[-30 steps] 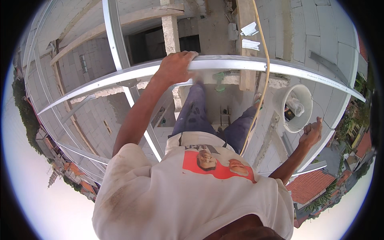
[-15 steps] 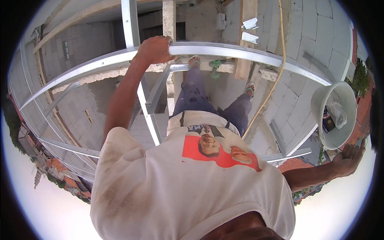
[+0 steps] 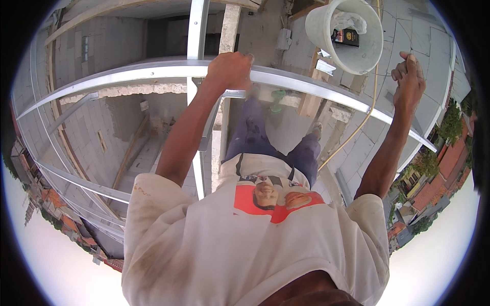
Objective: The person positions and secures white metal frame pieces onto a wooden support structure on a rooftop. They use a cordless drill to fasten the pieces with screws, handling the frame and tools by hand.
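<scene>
My left hand (image 3: 229, 71) is closed over the top of a silvery metal beam (image 3: 306, 84) that runs across in front of me. On the right, my right hand (image 3: 410, 81) is raised with curled fingers at a thin wire handle, which is hard to make out. Beyond the beam, the pale grey bucket (image 3: 317, 31) hangs tilted, its mouth toward me. Inside lie a dark box with printing (image 3: 347, 37) and a crumpled clear plastic bag (image 3: 352, 23).
An upright metal post (image 3: 198, 30) meets the beam by my left hand. A yellow hose (image 3: 352, 133) crosses it on the right. Far below are block walls, a green power tool (image 3: 277, 100) and wooden planks (image 3: 310, 104). More metal framing (image 3: 87, 186) spans the left.
The bucket and my right hand have swung from the lower right up and inward, the bucket now beyond the beam. My left hand stays on the beam, its wrist turned slightly.
</scene>
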A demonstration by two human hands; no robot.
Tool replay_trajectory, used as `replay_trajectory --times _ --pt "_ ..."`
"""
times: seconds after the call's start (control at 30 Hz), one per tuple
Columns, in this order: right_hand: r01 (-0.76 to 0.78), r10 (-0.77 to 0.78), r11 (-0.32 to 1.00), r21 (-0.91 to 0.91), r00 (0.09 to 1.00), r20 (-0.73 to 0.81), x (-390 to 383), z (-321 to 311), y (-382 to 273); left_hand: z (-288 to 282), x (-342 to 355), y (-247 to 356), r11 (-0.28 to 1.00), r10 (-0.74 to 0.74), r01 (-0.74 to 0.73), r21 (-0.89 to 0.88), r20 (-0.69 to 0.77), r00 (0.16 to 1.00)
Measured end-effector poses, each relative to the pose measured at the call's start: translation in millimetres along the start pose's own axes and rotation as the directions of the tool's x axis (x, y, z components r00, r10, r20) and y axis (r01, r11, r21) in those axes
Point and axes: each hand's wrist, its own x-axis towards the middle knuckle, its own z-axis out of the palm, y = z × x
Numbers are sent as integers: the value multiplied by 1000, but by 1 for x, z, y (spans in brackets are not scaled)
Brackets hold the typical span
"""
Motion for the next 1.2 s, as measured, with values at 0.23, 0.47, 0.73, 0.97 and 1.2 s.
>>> replay_trajectory --times 0.23,0.47,0.73,0.97,1.2 --pt "-34 126 954 -299 947 294 -26 93 111 1 1 -2 1000 22 -22 -5 0 1000" --pt "193 186 710 -677 876 445 -54 89 135 -1 3 2 1000 -10 11 -22 49 999" --pt "260 144 685 -681 868 476 -72 58 159 -4 4 8 999 -37 35 40 68 997" --pt "269 52 684 -678 909 413 -77 65 159 -3 7 7 998 -42 38 57 60 997" --pt "270 5 736 -621 915 403 -79 67 167 -3 10 10 992 -18 9 125 76 997"
